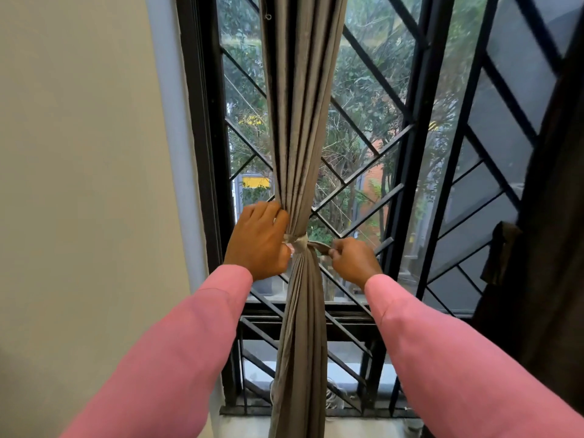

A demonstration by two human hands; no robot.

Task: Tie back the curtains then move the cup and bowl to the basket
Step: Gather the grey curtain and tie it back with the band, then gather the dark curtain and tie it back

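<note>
Pink sleeves (177, 352) foreground | left hand (257, 240) grip curled round grey curtain (300, 137) at tie band (297, 240) | right hand (354, 259) grip pinching band's end | black window frame (208, 153) behind.

- A plain cream wall (79, 153) fills the left side, with a pale grey strip where it meets the window.
- A black window frame (205, 137) runs upright just right of the wall.
- A black metal grille (363, 170) of diagonal bars crosses the glass in a diamond pattern.
- Green trees (357, 90) show far beyond the glass.
- A yellow patch (254, 181) sits outside, low left.
- An orange-red building (374, 184) shows between the bars.
- The right-hand pane (505, 74) looks dull grey.
- A pale sill (363, 428) lies along the bottom.
</note>
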